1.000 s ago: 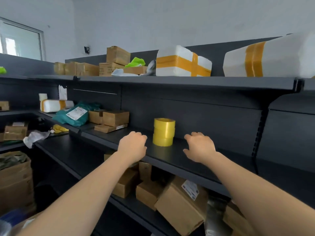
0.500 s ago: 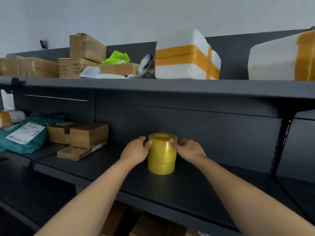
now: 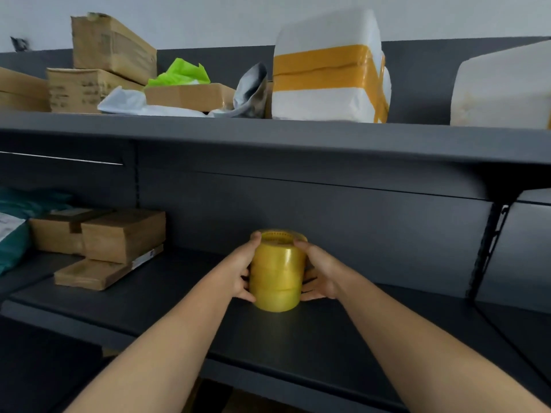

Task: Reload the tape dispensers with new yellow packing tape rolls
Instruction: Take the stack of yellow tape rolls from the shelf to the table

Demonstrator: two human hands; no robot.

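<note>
A stack of three yellow packing tape rolls (image 3: 277, 271) stands upright on the dark middle shelf (image 3: 343, 332), close to the back panel. My left hand (image 3: 238, 274) wraps the stack's left side, thumb up at the top rim. My right hand (image 3: 320, 274) presses against its right side, fingers curled round the lower rolls. The stack's base touches the shelf. No tape dispenser is in view.
Brown cardboard boxes (image 3: 119, 236) sit on the same shelf to the left, beside a teal mailer bag (image 3: 12, 234). The upper shelf (image 3: 268, 135) hangs just above, carrying boxes, a white parcel with yellow tape (image 3: 328, 73) and another white parcel (image 3: 501, 87). A shelf bracket (image 3: 489, 248) is on the right.
I have come closer to the shelf. Both hands moved forward from the shelf edge and closed round the stack of tape rolls, gripping lower than half a second ago.
</note>
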